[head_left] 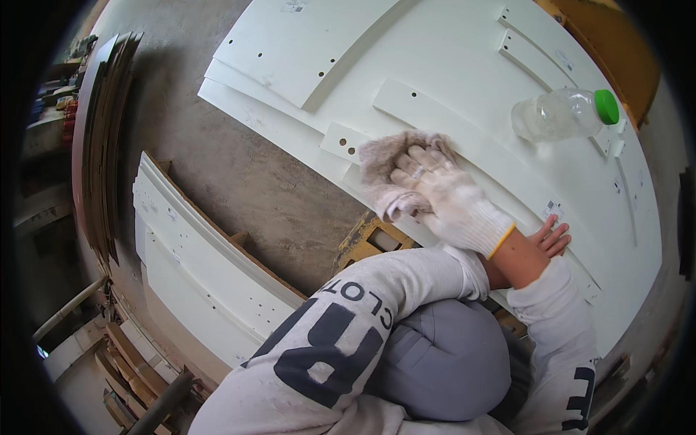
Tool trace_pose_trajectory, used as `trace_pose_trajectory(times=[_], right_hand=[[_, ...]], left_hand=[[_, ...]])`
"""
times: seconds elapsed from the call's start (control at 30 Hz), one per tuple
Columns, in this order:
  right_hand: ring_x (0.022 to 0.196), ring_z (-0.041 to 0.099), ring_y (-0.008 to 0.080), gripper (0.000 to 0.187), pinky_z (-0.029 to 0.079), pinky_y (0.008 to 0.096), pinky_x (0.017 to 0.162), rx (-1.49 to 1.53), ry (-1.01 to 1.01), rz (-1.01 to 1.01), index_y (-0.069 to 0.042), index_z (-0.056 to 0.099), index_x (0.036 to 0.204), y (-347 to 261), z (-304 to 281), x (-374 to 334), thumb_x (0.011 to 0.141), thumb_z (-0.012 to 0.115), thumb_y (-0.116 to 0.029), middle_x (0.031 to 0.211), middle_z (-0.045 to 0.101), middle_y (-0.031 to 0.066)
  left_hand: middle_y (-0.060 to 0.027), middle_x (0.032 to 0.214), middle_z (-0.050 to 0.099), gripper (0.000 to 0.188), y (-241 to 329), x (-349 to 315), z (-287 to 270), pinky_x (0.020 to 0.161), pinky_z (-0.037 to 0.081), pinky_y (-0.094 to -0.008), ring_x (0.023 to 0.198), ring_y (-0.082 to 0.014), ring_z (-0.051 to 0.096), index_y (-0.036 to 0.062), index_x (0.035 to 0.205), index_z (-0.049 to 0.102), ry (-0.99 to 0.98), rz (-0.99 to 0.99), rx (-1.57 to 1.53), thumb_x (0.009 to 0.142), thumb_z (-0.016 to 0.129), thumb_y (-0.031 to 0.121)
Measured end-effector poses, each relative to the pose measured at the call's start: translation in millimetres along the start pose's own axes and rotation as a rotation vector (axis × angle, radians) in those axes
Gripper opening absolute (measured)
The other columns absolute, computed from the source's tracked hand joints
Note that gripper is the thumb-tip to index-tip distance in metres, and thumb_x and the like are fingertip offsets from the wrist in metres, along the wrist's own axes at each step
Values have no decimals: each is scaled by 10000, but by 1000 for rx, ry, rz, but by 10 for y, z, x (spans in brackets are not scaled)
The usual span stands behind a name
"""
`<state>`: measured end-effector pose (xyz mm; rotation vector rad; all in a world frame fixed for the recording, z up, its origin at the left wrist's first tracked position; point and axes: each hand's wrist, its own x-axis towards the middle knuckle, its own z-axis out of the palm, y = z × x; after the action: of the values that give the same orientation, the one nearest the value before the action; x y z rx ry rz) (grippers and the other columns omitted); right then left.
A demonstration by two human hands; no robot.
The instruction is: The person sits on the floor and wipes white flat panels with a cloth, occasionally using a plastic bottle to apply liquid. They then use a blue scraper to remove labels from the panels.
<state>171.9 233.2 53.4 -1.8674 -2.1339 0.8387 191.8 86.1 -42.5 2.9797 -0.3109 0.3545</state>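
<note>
My right hand, in a white knit glove with a yellow cuff edge, is closed over a crumpled, greyish-pink rag. It presses the rag against a narrow white panel strip near the left edge of a stack of white panels. Crossing beneath the right wrist, my left arm reaches to the right. My bare left hand rests on the panels with its fingers spread, partly hidden behind the right forearm. Beyond it is a clear plastic jar with a green lid; whether it stands or lies I cannot tell.
Another white panel stack lies at lower left, with brown board beneath. Tall thin boards lean at far left. A yellow metal support shows under the panels' edge; more yellow metal is at upper right. Wood offcuts lie lower left.
</note>
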Motion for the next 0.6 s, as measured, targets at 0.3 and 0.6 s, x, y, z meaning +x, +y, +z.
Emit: trace_pose_trajectory(times=[0.3, 0.6], right_hand=[[1602, 225, 252, 638, 149, 396, 1322, -112, -120, 43, -178, 419, 1603, -55, -74, 532, 1040, 537, -453, 1702, 334, 61], [1588, 273, 237, 577, 144, 399, 1320, -178, 21, 50, -173, 431, 1603, -266, -37, 1179, 1092, 404, -439, 1708, 336, 30]], left_hand=[[-129, 1582, 428, 560, 22, 73, 196, 1270, 228, -645, 1516, -383, 353, 80, 1523, 433, 171, -7, 5, 1024, 483, 329], [-117, 1694, 312, 614, 2, 113, -155, 1287, 106, -672, 1587, -384, 216, 24, 1557, 403, -58, 138, -87, 1047, 446, 362]])
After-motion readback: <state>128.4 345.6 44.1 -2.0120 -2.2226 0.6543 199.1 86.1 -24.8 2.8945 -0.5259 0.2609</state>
